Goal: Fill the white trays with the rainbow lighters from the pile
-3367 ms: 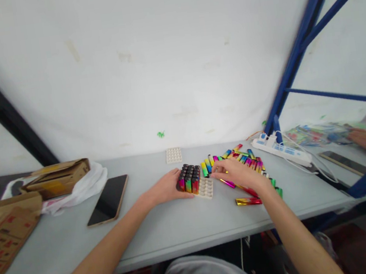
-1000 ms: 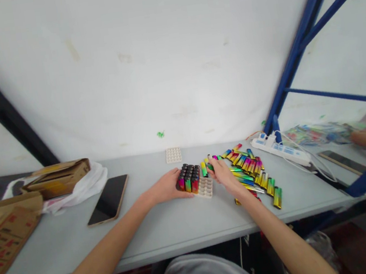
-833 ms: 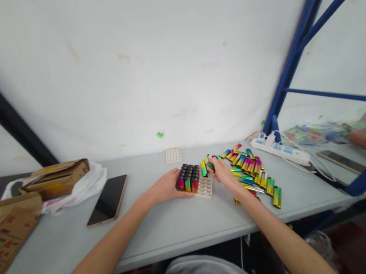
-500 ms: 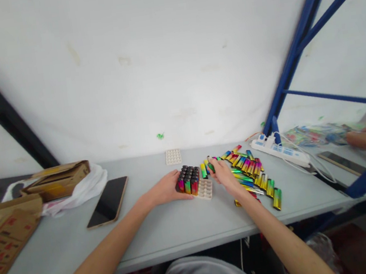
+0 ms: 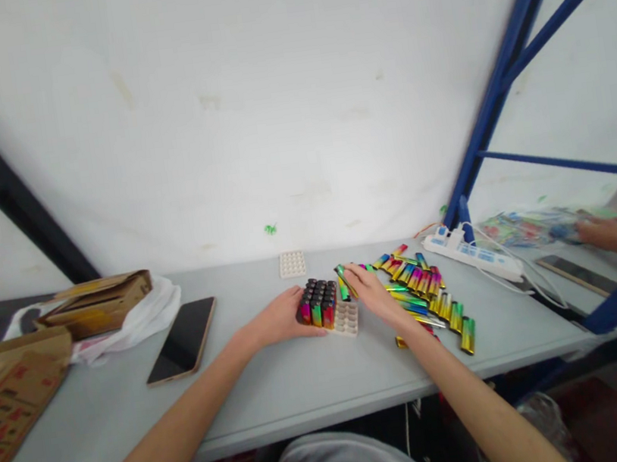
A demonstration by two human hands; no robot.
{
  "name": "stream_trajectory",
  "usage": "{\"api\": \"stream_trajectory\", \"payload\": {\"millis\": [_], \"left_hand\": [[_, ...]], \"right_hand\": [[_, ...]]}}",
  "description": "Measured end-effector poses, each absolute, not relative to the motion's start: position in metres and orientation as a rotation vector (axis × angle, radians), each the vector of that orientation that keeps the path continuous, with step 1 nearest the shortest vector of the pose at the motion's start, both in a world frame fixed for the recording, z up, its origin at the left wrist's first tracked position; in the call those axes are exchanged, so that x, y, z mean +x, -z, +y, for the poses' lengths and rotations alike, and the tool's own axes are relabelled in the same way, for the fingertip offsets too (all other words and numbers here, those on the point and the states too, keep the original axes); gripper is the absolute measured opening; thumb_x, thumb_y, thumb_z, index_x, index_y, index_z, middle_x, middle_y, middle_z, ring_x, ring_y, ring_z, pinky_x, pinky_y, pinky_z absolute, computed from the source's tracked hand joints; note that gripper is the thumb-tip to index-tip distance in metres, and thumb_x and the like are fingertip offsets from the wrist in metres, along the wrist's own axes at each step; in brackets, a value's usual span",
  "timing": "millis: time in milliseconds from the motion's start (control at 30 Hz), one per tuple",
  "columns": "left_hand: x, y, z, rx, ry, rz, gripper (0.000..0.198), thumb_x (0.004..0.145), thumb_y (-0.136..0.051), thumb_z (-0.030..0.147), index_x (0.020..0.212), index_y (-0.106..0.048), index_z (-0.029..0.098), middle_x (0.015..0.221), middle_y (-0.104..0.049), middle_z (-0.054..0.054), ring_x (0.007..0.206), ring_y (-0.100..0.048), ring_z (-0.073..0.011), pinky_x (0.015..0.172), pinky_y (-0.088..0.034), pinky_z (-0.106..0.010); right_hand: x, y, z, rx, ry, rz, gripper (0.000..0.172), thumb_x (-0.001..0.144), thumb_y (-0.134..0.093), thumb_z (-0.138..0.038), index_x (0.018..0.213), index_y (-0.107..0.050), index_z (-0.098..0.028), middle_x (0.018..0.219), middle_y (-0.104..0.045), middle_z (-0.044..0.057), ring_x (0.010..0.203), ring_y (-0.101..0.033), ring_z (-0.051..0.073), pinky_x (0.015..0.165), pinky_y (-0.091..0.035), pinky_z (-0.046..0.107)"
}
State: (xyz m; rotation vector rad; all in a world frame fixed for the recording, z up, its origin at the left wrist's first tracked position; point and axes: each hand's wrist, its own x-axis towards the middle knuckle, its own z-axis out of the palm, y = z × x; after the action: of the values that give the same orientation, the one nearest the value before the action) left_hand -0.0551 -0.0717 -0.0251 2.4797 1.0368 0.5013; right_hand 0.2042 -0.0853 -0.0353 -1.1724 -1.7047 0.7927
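My left hand point(image 5: 280, 317) clasps the left side of a block of upright lighters point(image 5: 317, 308), thumb at the front and fingers behind. These have black tops and shiny rainbow bodies, and they stand in a pale moulded tray point(image 5: 347, 323). Empty sockets show on the tray's right side. Just above that side, my right hand point(image 5: 371, 287) pinches a tilted green-gold lighter point(image 5: 348, 277) between thumb and fingers. Part of this lighter is hidden by the fingers. Many loose metallic lighters point(image 5: 416, 281) lie in a heap right of my right hand.
A second pale tray point(image 5: 292, 264) lies near the wall. Left are a phone point(image 5: 182, 340), an open cardboard box point(image 5: 101, 304) and a white plastic bag point(image 5: 161, 305). A power strip point(image 5: 473, 255) and blue rack post point(image 5: 479, 138) stand right; beyond, another person's hands point(image 5: 610, 233) handle plastic bags.
My right hand has turned and brought a lighter up over the tray's back right part, where it now shows clearly. My left hand stays in place.
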Motion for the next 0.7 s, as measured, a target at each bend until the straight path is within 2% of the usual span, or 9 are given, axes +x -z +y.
{"api": "stream_trajectory", "payload": {"millis": [100,300,400,567,700], "left_hand": [[-0.055,0.026,-0.072,2.473,-0.518,1.018,0.074,0.072,-0.088,0.068,0.123,-0.068,0.019,0.12,-0.071,-0.012,0.112,-0.067,-0.035,0.105,-0.053,-0.046],[-0.055,0.024,-0.073,2.446,-0.498,1.036,0.073,0.07,-0.09,0.064,0.125,-0.068,0.019,0.122,-0.071,-0.012,0.111,-0.066,-0.0345,0.105,-0.053,-0.047],[-0.054,0.022,-0.075,2.439,-0.502,1.045,0.072,0.071,-0.09,0.06,0.125,-0.068,0.018,0.121,-0.07,-0.013,0.112,-0.066,-0.0349,0.105,-0.052,-0.047],[-0.054,0.022,-0.075,2.429,-0.512,1.028,0.072,0.071,-0.09,0.06,0.125,-0.068,0.019,0.123,-0.071,-0.012,0.111,-0.067,-0.0347,0.105,-0.053,-0.047],[-0.055,0.024,-0.073,2.438,-0.512,1.02,0.073,0.071,-0.09,0.061,0.125,-0.068,0.017,0.122,-0.07,-0.013,0.112,-0.067,-0.0357,0.105,-0.053,-0.047]], "right_hand": [[0.203,0.033,-0.089,-1.132,-0.622,-1.758,0.032,0.103,-0.05,-0.048,0.107,-0.066,-0.021,0.101,-0.073,0.006,0.092,-0.065,0.022,0.086,-0.051,0.034],[0.208,0.029,-0.093,-1.189,-0.611,-1.889,0.018,0.101,-0.059,-0.039,0.109,-0.06,-0.024,0.1,-0.074,0.006,0.083,-0.069,0.022,0.077,-0.051,0.034],[0.216,0.023,-0.095,-1.155,-0.63,-1.999,0.012,0.101,-0.058,-0.033,0.109,-0.058,-0.024,0.104,-0.075,0.007,0.085,-0.072,0.022,0.078,-0.052,0.034],[0.221,0.018,-0.098,-1.158,-0.69,-2.07,0.013,0.094,-0.065,-0.022,0.104,-0.057,-0.024,0.099,-0.075,0.004,0.083,-0.075,0.022,0.073,-0.053,0.033],[0.221,0.015,-0.099,-1.17,-0.643,-2.1,0.015,0.091,-0.071,-0.02,0.099,-0.059,-0.023,0.094,-0.077,0.004,0.088,-0.075,0.025,0.08,-0.055,0.036]]}}
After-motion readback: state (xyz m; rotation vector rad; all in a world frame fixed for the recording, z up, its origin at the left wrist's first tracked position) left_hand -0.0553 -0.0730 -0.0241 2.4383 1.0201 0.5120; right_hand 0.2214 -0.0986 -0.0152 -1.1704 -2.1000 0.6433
